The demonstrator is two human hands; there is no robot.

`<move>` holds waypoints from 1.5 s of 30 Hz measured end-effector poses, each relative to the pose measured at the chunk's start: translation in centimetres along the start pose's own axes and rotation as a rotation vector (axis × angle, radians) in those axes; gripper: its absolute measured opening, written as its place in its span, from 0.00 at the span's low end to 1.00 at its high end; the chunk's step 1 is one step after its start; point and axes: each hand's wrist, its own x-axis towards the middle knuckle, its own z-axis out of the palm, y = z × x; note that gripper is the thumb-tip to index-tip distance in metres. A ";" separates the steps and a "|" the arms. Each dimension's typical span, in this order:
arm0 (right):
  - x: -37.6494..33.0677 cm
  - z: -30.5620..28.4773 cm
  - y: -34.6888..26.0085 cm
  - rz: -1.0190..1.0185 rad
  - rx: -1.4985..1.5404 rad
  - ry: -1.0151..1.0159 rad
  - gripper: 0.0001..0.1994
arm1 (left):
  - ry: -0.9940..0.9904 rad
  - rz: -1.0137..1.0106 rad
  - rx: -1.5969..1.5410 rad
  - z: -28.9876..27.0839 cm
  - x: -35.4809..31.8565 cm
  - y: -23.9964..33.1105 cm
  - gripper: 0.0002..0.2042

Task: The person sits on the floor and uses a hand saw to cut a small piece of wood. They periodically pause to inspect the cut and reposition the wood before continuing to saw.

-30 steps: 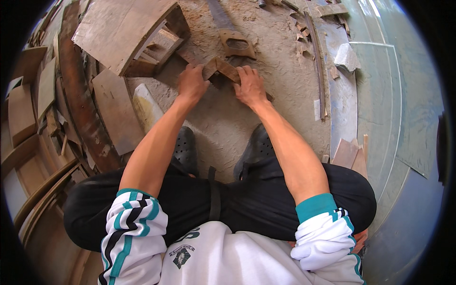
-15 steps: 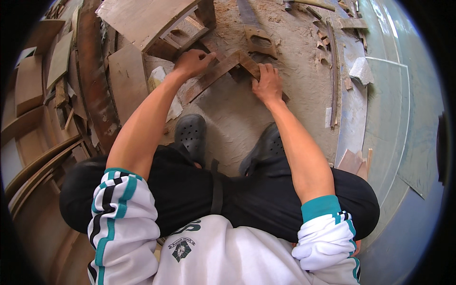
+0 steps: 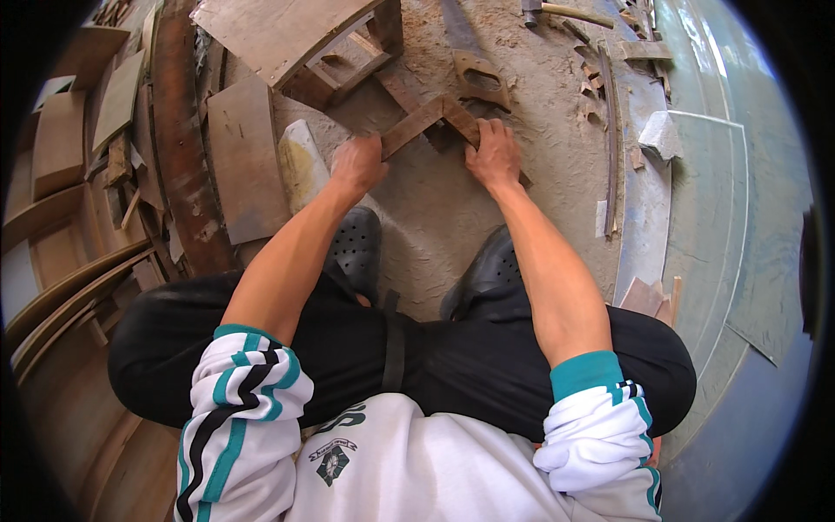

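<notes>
I squat over a sawdust-covered floor. My left hand (image 3: 358, 163) grips the lower left end of a flat brown wooden strip (image 3: 414, 126). This strip meets a second, shorter strip (image 3: 461, 119) at an angle, forming an inverted V. My right hand (image 3: 493, 154) presses down on the right strip near the joint. Just beyond the joint lies a hand saw with a wooden handle (image 3: 479, 78).
A wooden stool-like frame with a board top (image 3: 291, 39) stands at the upper left. Boards and curved planks (image 3: 178, 139) pile along the left. A hammer (image 3: 557, 10) and wood scraps (image 3: 609, 113) lie at the top right, beside a blue-grey sheet (image 3: 731, 200). My black shoes (image 3: 352, 248) are below the hands.
The camera view has tilted, so the workpiece sits differently in the picture. My left hand has slid out to the end of the left strip; my right hand stays on the right strip.
</notes>
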 end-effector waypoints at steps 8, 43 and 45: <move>0.2 -0.5 0.2 0.025 0.040 -0.048 0.28 | 0.001 0.011 -0.020 -0.4 0.2 0.0 0.18; -0.1 0.6 1.9 -0.002 0.275 -0.006 0.29 | 0.150 0.007 -0.123 0.4 4.1 5.4 0.30; -0.2 0.6 1.7 -0.001 0.282 -0.006 0.29 | 0.130 -0.036 -0.116 0.4 4.5 5.3 0.29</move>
